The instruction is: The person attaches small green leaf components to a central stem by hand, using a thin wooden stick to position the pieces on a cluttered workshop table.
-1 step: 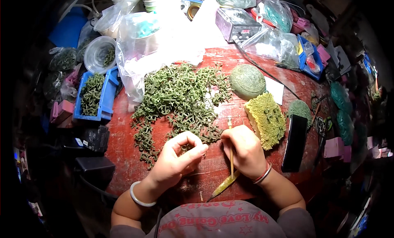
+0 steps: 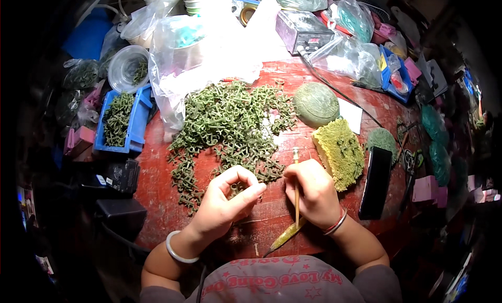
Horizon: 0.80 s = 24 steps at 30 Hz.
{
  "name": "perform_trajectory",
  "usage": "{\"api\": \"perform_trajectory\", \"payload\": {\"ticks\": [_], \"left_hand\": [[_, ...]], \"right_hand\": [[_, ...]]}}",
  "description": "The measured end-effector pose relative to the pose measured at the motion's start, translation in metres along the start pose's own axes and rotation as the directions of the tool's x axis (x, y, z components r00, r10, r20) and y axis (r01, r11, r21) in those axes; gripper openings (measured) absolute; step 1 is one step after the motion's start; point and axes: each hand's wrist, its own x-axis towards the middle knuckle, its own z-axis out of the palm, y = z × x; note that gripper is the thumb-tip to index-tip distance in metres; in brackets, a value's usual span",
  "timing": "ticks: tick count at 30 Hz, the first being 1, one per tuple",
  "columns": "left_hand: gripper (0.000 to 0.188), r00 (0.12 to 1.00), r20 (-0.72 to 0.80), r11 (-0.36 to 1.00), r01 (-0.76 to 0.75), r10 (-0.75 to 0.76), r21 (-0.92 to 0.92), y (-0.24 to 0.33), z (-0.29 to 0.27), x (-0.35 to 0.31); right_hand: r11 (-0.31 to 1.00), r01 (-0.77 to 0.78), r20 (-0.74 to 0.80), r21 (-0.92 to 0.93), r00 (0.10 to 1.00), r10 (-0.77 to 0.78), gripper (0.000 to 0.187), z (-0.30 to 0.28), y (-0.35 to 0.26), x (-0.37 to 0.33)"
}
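Note:
Both my hands are over the red table's near part. My left hand (image 2: 227,196), with a pale bangle at the wrist, has its thumb and index finger pinched together. Whatever they hold is too small to make out. A large heap of small green branching pieces (image 2: 230,125) lies just beyond that hand. My right hand (image 2: 312,190) is closed around a thin wooden stick (image 2: 297,201), roughly upright with a pale upper end. Near the stick's lower end lies a yellow tool handle (image 2: 286,237) with a dark thin end. A yellow-green porous block (image 2: 340,154) stands beside my right hand.
A blue bin (image 2: 137,126) of green pieces is at left, under a clear tub (image 2: 128,67). Beyond the porous block sits a round green dome (image 2: 316,104). A black phone (image 2: 375,183) lies right. Plastic bags and a corded box (image 2: 304,31) line the back.
My right hand and the stick have shifted very slightly to the right. My left hand keeps its pinch in the same place.

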Motion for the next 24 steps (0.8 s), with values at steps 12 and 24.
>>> {"api": "perform_trajectory", "payload": {"ticks": [12,24], "left_hand": [[0.011,0.965,-0.063,0.934,-0.230,0.256,0.273,-0.011,0.000,0.006],[0.035,0.905,-0.018,0.812,-0.371,0.424,0.451,-0.009,-0.001,0.008]], "right_hand": [[0.996,-0.047,0.070,0.082,0.997,0.041,0.023,0.004,0.000,-0.002],[0.966,0.213,-0.214,0.143,0.960,-0.180,0.022,-0.009,-0.014,-0.005]]}}
